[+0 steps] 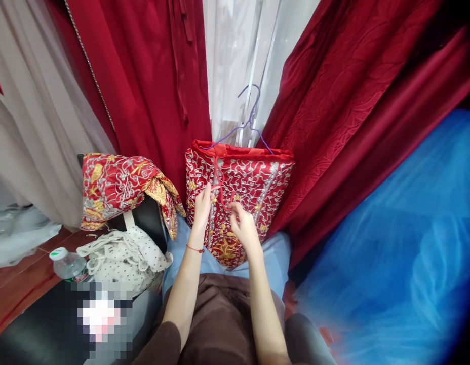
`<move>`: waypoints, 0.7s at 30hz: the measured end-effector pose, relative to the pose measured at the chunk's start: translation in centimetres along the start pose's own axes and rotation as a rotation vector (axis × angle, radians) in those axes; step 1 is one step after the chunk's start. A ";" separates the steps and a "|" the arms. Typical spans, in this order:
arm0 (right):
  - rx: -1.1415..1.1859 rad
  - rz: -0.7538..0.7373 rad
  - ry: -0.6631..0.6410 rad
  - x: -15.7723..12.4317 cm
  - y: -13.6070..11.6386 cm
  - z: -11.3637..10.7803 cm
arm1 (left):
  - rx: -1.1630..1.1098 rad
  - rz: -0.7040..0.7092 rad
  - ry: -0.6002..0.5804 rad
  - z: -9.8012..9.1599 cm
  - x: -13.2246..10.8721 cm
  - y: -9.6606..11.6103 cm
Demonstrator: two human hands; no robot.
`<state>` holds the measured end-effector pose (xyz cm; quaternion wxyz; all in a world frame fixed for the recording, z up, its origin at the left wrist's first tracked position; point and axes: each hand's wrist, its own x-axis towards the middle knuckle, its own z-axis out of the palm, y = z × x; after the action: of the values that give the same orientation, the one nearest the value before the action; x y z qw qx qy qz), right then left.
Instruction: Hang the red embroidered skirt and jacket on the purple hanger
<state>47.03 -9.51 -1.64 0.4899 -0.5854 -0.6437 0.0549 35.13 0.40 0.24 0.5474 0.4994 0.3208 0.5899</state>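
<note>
A red skirt [253, 187] embroidered in silver and gold hangs by its waistband from a purple wire hanger [252, 121], its lower part lying against my lap. Red tie strings [221, 188] dangle from the waistband at its left side. My left hand [203, 203], with a thin red bracelet on the wrist, pinches one string between thumb and fingers. Close by on the right, my right hand [243, 223] has its fingers curled around the lower end of the strings, in front of the embroidery.
Dark red garments [144, 71] hang at the left and more red cloth [326, 101] at the right. A matching embroidered piece [121, 187] lies over a black seat. Beside it are a dotted white bag [124, 253] and a water bottle [69, 264]. Blue tulle [405, 253] spreads at the right.
</note>
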 end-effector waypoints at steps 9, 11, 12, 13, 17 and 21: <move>-0.136 -0.223 0.137 0.5 -0.2 0.0 | -0.132 0.032 -0.029 1.5 2.4 -1.0; -0.126 -0.239 0.147 0.6 -0.3 -0.1 | -0.142 0.082 -0.044 1.4 2.2 -1.4; -0.117 -0.241 0.156 0.6 -0.3 -0.1 | -0.130 0.107 -0.040 1.2 2.0 -1.6; -0.107 -0.241 0.168 0.7 -0.5 -0.1 | -0.108 0.130 -0.024 1.0 1.6 -1.8; -0.052 -0.239 0.182 1.7 -1.4 -0.1 | -0.019 0.166 0.056 0.0 -0.5 -2.8; 0.025 -0.213 0.095 3.8 -2.7 0.0 | -0.072 0.104 0.056 -0.7 -2.1 -3.1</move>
<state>45.75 -7.24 2.23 0.5299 -0.5097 -0.6776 -0.0172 35.29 -0.90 -3.27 0.5244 0.4789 0.2881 0.6424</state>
